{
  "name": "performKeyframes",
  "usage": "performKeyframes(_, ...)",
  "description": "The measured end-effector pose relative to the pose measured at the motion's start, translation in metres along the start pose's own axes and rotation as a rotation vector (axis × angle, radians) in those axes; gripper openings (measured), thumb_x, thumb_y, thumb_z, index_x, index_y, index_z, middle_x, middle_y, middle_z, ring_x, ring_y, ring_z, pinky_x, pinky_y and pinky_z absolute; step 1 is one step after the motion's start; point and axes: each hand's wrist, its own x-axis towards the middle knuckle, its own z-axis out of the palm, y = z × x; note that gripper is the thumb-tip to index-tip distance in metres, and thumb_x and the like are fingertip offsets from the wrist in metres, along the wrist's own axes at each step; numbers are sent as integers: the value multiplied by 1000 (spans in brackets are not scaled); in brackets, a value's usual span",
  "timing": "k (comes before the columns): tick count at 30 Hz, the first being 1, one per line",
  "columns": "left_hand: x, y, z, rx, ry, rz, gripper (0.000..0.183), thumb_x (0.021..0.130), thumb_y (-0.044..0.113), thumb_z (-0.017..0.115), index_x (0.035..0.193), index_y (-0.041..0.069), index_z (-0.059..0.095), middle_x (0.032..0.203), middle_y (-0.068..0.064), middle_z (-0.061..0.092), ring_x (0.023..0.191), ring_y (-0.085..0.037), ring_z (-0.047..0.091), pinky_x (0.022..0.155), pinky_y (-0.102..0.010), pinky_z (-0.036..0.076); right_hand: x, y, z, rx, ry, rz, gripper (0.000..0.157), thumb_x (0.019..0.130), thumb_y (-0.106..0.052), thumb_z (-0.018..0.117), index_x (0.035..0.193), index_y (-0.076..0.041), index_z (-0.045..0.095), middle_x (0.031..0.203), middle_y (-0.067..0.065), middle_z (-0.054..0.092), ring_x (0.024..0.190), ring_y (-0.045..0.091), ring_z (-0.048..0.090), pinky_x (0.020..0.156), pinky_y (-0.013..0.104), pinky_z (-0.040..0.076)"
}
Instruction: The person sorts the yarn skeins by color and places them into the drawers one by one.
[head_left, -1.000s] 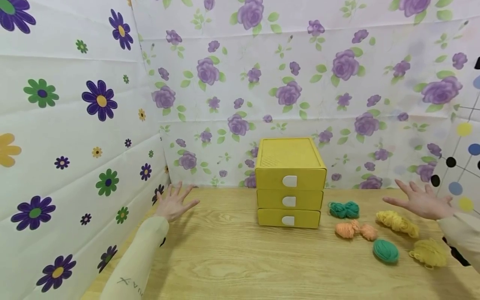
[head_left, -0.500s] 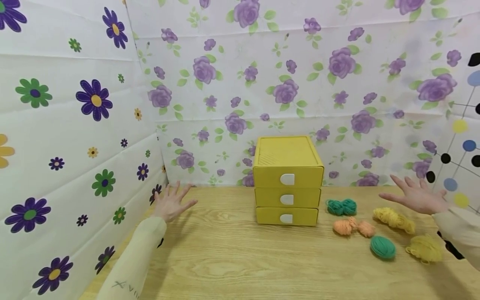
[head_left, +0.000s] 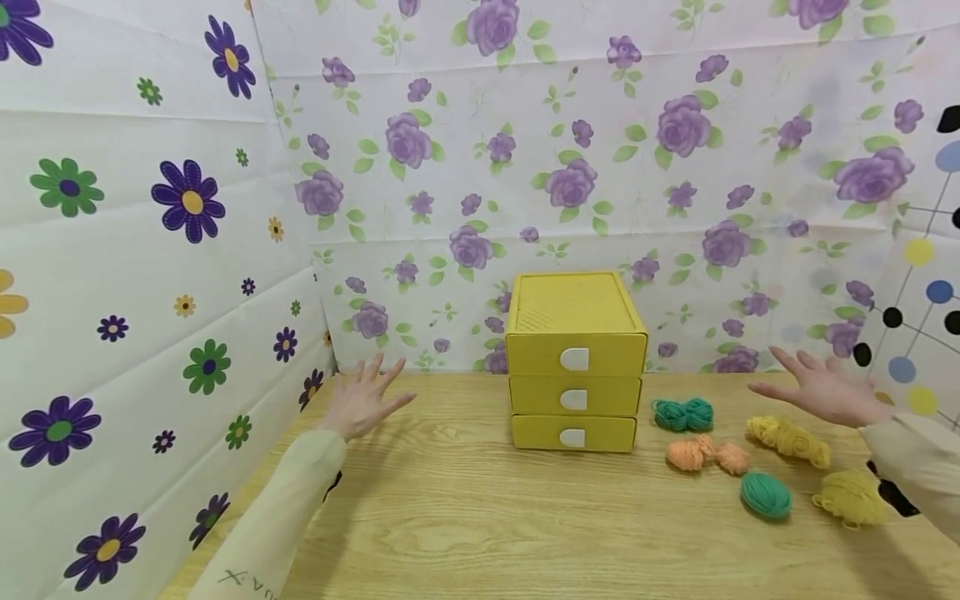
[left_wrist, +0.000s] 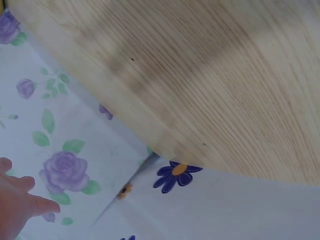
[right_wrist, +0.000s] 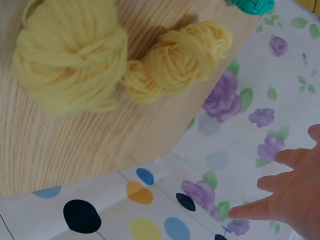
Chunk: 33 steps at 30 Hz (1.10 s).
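Note:
My left hand is held over the left part of the table with fingers spread and nothing in it. On the far right my right hand, also spread and holding nothing, hovers above the yarn. Nearest to it are a yellow skein and a paler yellow ball of yarn, both seen large in the right wrist view. Beside them lie a green ball of yarn, an orange skein and a teal skein. Between the hands stands a yellow three-drawer box, its drawers closed, with white pulls.
The wooden table meets a rose-printed cloth at the back. A flower-printed cloth walls the left side, and a dotted cloth the right.
My left hand has moved a little to the right and my right hand slightly to the left. The head view shifted slightly at first. The box and yarn stay in place.

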Motion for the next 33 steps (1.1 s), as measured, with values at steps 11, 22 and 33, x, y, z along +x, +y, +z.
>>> performKeyframes(11,10,19,-5,-89,26,51,75,87,64,34,146,23,18,147,-18,3,126,-48,10,90,-66,16,10,-23,0,157,22,-50,87,91,-44,50,143,-2,-6,135,42,6,116,59,13,79,69,21)
performKeyframes(22,24,43,-21,-471,-3,41,69,90,57,40,146,30,11,148,-13,-1,131,-37,3,96,-61,11,13,-42,-2,487,58,-110,77,94,-34,50,145,-4,1,131,34,22,105,47,44,75,46,47)
performKeyframes(33,33,66,-35,-759,-10,91,62,93,47,44,145,33,15,148,-9,4,130,-34,8,94,-62,14,10,-75,-4,831,101,-203,51,95,-17,50,139,-9,27,130,17,33,101,17,54,79,40,46)
